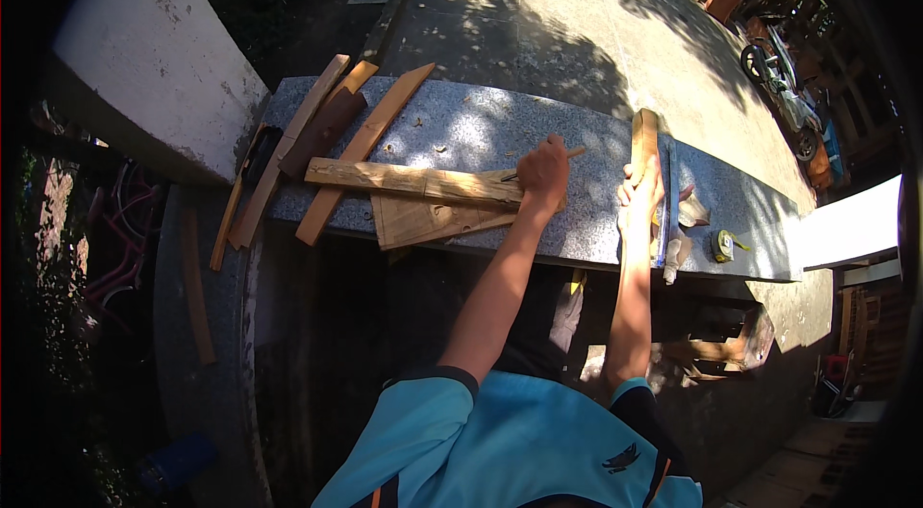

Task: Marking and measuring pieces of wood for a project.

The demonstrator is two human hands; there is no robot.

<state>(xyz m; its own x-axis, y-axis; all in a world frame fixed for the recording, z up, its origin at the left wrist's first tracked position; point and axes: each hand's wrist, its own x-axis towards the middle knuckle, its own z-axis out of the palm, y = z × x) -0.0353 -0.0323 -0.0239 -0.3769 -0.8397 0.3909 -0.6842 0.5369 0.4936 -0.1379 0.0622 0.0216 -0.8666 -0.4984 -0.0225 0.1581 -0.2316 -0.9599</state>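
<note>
My left hand (544, 173) is closed around a chisel; its pale wooden handle (577, 152) sticks out to the right. The dark blade (510, 178) points left, at the upper face of a rough wooden beam (385, 177). Whether the edge touches the wood, I cannot tell. The beam lies crosswise on the speckled grey stone bench (481, 114), its right end partly hidden by my left hand. Under it sits a flat wooden board (413, 223). My right hand (641, 189) grips the near end of a thick wooden block (645, 131), pointing away from me beside the chisel.
Several wooden strips (385, 123) and a dark brown piece (322, 131) lie at the bench's left. Right of my right hand are a long bluish strip (671, 181), a crumpled pale item (692, 210) and a yellow tape measure (726, 245). A white pillar (163, 47) stands far left.
</note>
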